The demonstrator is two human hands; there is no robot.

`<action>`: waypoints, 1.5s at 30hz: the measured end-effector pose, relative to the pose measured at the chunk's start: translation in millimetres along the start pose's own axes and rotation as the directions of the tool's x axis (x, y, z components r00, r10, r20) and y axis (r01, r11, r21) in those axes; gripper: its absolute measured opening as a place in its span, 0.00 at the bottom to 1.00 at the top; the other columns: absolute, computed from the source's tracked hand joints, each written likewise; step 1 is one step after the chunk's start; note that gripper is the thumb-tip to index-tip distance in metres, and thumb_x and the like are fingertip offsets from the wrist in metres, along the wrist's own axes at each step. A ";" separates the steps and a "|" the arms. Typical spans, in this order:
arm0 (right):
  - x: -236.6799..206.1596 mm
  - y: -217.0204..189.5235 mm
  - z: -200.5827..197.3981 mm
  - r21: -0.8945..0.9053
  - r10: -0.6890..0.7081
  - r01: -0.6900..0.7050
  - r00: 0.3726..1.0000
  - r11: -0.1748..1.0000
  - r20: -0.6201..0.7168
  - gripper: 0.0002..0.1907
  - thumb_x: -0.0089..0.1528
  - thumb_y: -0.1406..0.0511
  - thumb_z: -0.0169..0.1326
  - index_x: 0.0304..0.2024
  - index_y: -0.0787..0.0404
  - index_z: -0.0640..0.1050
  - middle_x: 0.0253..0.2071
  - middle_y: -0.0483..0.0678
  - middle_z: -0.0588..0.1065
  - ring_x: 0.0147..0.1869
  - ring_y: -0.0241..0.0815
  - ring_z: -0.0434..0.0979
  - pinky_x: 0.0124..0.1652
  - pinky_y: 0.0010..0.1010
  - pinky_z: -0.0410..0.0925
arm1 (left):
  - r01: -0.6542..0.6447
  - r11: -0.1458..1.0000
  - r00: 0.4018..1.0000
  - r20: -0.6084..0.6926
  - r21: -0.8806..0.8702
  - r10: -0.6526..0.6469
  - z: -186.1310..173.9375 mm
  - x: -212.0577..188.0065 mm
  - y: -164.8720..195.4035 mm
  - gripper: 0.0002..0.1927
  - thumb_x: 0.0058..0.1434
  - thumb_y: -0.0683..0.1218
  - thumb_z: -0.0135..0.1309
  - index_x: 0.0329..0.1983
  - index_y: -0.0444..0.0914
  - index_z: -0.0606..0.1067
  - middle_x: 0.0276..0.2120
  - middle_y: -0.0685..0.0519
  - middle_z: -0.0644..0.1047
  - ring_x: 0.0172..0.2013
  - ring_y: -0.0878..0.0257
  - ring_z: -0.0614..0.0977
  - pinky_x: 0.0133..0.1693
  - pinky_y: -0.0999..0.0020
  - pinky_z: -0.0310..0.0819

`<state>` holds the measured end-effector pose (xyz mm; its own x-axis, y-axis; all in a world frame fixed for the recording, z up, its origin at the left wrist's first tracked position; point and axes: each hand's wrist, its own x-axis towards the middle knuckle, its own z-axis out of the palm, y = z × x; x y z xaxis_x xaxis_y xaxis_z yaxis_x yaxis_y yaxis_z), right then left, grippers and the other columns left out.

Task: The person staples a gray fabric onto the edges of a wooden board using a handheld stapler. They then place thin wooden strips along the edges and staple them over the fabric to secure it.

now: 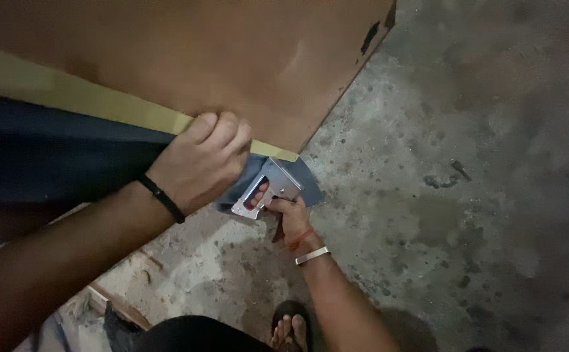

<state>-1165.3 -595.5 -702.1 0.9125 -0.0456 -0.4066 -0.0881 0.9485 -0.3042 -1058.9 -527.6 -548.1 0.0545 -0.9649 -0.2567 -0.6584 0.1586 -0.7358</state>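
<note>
- One brown board (232, 58), the landmark, stands tilted on a concrete floor (467, 195).
- One dark fabric sheet (50, 156) hangs below the board's yellow edge strip (89, 98).
- Left hand (200, 163): grip fisted, pinching fabric against the board's lower corner.
- Right hand (291, 218): grip wrapped round one metal staple gun (268, 189), its nose at that corner.

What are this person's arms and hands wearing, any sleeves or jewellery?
Both forearms are bare, no sleeves or gloves. The left hand has a thin black band around its wrist. The right hand has a red thread at the wrist and a flat silver bracelet just behind it.
</note>
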 end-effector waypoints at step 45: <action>22.0 -14.6 -21.3 -0.329 0.108 -0.173 0.973 0.928 -0.206 0.06 0.57 0.72 0.52 0.35 0.66 0.79 0.32 0.50 0.78 0.34 0.46 0.77 0.36 0.40 0.72 | 0.023 0.996 0.996 0.088 -0.083 -0.016 -37.9 1.0 -32.2 0.16 0.52 0.53 0.50 0.33 0.38 0.81 0.35 0.51 0.75 0.44 0.57 0.75 0.50 0.64 0.67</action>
<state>-1152.4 -617.0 -725.0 0.7956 -0.0061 -0.6058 -0.3711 0.7855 -0.4952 -1066.2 -541.6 -500.9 0.1303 -0.9453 -0.2990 -0.7166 0.1186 -0.6873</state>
